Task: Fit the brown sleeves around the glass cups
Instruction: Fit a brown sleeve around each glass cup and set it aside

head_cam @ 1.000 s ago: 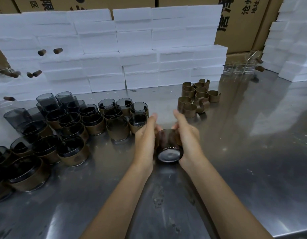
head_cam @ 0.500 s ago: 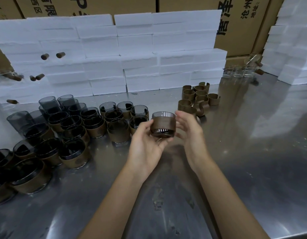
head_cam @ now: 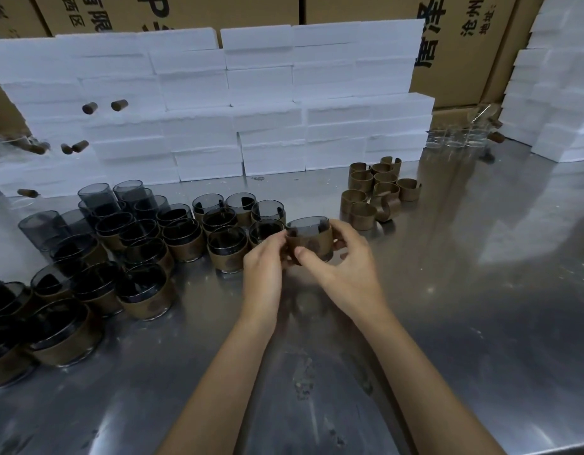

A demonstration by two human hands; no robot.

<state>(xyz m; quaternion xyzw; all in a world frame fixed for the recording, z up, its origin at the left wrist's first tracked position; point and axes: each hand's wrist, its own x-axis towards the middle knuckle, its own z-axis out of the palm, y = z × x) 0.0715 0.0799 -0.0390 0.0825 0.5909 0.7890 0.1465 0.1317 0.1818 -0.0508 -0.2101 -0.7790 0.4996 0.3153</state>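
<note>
A dark glass cup (head_cam: 308,236) with a brown sleeve around it stands upright just above the steel table, beside the right end of the sleeved cups. My right hand (head_cam: 344,264) grips it, thumb on the near side and fingers round the far right. My left hand (head_cam: 264,270) pinches its left side with curled fingertips. Several sleeved cups (head_cam: 226,247) stand in rows to the left. Bare smoky cups (head_cam: 97,198) are at the back left. A pile of loose brown sleeves (head_cam: 377,192) lies behind and to the right of my hands.
A wall of white foam blocks (head_cam: 218,103) runs along the back of the steel table (head_cam: 464,290), with cardboard boxes (head_cam: 454,37) behind. More foam (head_cam: 553,93) is stacked at the far right. Clear glasses (head_cam: 454,139) stand at the back right.
The sleeved cup was turned from its side to upright, then carried away from me and down towards the row of sleeved cups. My right hand has closed round it.
</note>
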